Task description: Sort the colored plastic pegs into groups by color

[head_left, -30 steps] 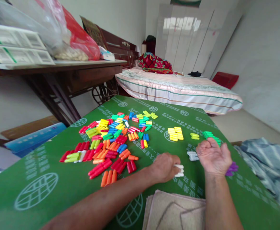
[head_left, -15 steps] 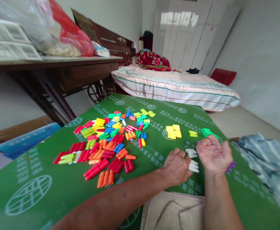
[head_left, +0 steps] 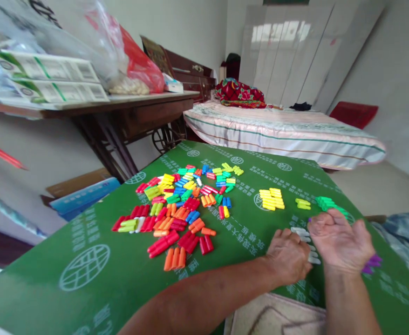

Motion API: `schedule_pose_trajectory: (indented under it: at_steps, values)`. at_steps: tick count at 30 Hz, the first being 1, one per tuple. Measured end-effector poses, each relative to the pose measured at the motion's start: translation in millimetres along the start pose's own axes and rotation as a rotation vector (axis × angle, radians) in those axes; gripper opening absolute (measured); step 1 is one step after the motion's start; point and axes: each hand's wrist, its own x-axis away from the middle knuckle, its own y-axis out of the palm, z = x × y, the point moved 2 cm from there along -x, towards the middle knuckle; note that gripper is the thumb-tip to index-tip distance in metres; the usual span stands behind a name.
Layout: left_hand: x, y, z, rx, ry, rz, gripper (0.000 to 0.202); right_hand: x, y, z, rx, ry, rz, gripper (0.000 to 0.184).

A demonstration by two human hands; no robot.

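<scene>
My left hand (head_left: 290, 256) lies back up on the green board, its fingers bent against the left side of the white plastic tubes (head_left: 314, 257). Its fingertips are partly hidden. To the right, my right hand (head_left: 342, 239) is turned palm up, with the thumb stretched out and the fingers loosely curled; nothing shows in its palm. Purple tubes (head_left: 372, 264) show beside the right wrist. Just beyond that hand lie green tubes (head_left: 325, 203), and left of them a small yellow-green group (head_left: 303, 204). A block of yellow tubes (head_left: 271, 199) sits farther left.
Many mixed red, orange, blue, green and yellow tubes (head_left: 180, 213) spread over the left half of the green tabletop (head_left: 127, 279). A beige cushion (head_left: 274, 316) is at the near edge. Beyond stand a bed (head_left: 281, 130) and a side table (head_left: 131, 104) with bags and boxes.
The view has turned left, so everything appears farther right. Both hands keep nearly the same places by the white tubes.
</scene>
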Motion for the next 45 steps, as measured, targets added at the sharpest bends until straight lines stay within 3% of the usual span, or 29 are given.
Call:
schedule_pose_trajectory:
  at_steps: [3, 6, 10, 14, 17, 21, 28, 32, 35, 39, 45]
  values:
    - [8, -4.7, -2, -0.017, 0.006, 0.003, 0.033, 1, -1, 3, 0.006, 0.029, -0.007, 0.038]
    - [26, -16.6, -17, -0.052, -0.023, 0.019, 0.033, 1, 4, 8, 0.022, 0.062, -0.059, 0.039]
    - [59, -44.4, -63, -0.107, -0.151, 0.095, 0.025, 5, 23, 18, 0.076, 0.144, -0.194, 0.038]
    - [86, -79.5, -121, -0.24, -0.394, 0.176, 0.027, 12, 44, 30, 0.122, 0.217, -0.309, 0.034]
    - [97, -97.8, -155, -0.295, -0.631, 0.084, 0.035, 16, 52, 37, 0.16, 0.27, -0.378, 0.033]
    - [104, -103.6, -175, -0.256, -0.668, -0.008, 0.031, 17, 53, 42, 0.194, 0.29, -0.413, 0.033]
    - [113, -103.3, -174, -0.24, -0.619, 0.041, 0.022, 25, 63, 57, 0.275, 0.397, -0.498, 0.029]
    - [114, -100.8, -156, -0.16, -0.474, 0.079, 0.022, 26, 69, 61, 0.3, 0.454, -0.552, 0.03]
    - [109, -93.2, -134, -0.085, -0.357, 0.042, 0.029, 22, 65, 52, 0.256, 0.389, -0.495, 0.03]
    - [97, -84.2, -108, -0.056, -0.323, -0.061, 0.032, 15, 53, 36, 0.17, 0.253, -0.365, 0.033]
    - [91, -76.7, -96, -0.122, -0.346, -0.151, 0.03, 13, 43, 36, 0.158, 0.243, -0.32, 0.032]
